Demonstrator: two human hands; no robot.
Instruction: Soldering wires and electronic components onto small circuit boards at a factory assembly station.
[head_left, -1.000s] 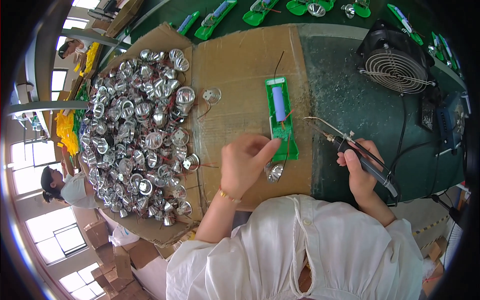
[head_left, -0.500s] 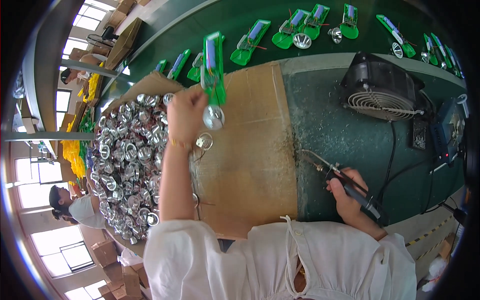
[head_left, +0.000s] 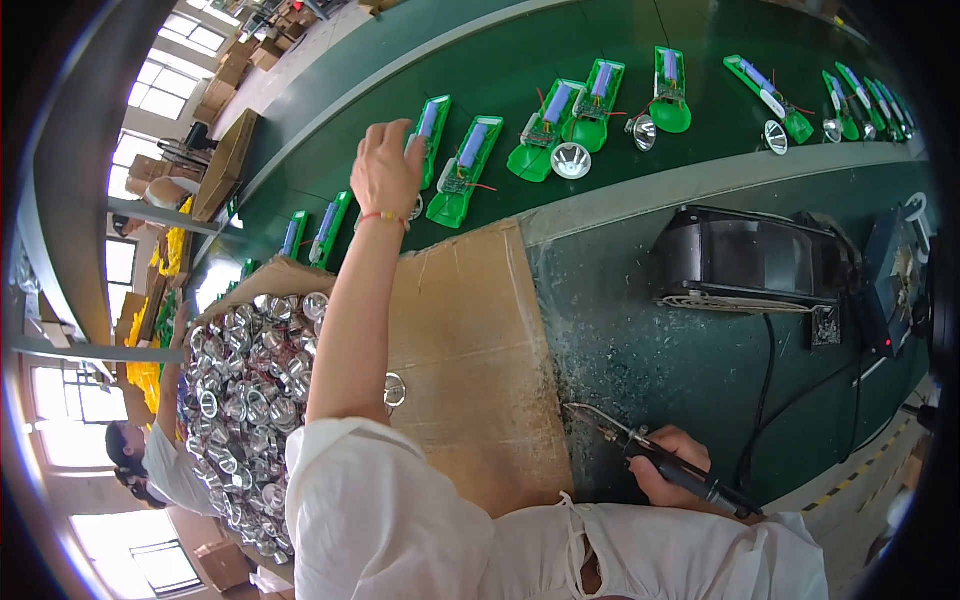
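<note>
My left hand (head_left: 388, 172) reaches far out over the green belt, fingers loosely bent and apart. Its thumb side is right beside a green plastic housing (head_left: 432, 135) with a blue cylindrical cell in it; contact cannot be made out. A reflector (head_left: 417, 207) shows partly behind my wrist. At lower right, my right hand (head_left: 672, 468) grips a soldering iron (head_left: 690, 478), whose bent tip points left over the littered bench edge. Beside the first housing lies another green housing (head_left: 465, 172) with wires.
A large pile of silvery reflectors (head_left: 245, 400) fills the left, next to a cardboard sheet (head_left: 465, 350). More green housings (head_left: 545, 130) line the belt. A black fan (head_left: 755, 260) and a blue soldering station (head_left: 885, 310) stand right. A co-worker (head_left: 170, 460) sits at far left.
My left hand has moved away from me, over the belt; the green housing it was handling now lies there beside it. The soldering iron stays in my right hand. The view has shifted.
</note>
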